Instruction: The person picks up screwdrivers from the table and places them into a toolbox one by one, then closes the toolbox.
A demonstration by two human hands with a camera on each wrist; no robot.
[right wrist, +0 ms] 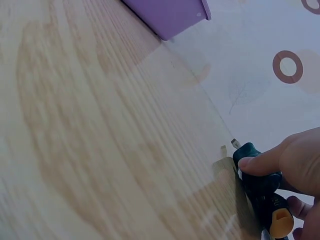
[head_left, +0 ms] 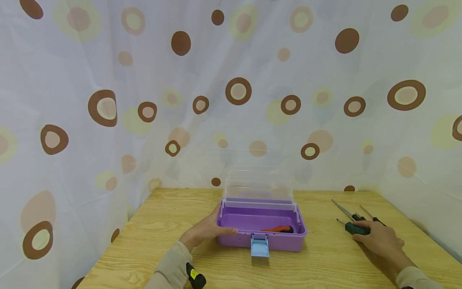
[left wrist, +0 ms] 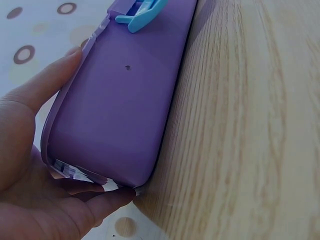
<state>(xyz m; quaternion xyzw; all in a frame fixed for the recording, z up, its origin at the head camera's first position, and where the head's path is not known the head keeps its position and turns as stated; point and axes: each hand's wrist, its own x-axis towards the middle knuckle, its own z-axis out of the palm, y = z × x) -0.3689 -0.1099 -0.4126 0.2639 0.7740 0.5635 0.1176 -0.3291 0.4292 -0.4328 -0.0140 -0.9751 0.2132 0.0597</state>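
A purple toolbox (head_left: 261,235) sits in the middle of the wooden table (head_left: 151,249), its clear lid (head_left: 258,184) standing open. The left hand (head_left: 203,232) holds its left end, thumb on the front. Inside lies an orange-handled tool (head_left: 279,229). Far to the right, the right hand (head_left: 380,241) pinches a dark-handled screwdriver (head_left: 355,228) on the table, with two more screwdrivers (head_left: 361,214) just beside it. A spotty curtain (head_left: 231,88) hangs behind. Only the right wrist view shows that screwdriver's orange end (right wrist: 281,222). The left wrist view shows the blue latch (left wrist: 142,16) close up.
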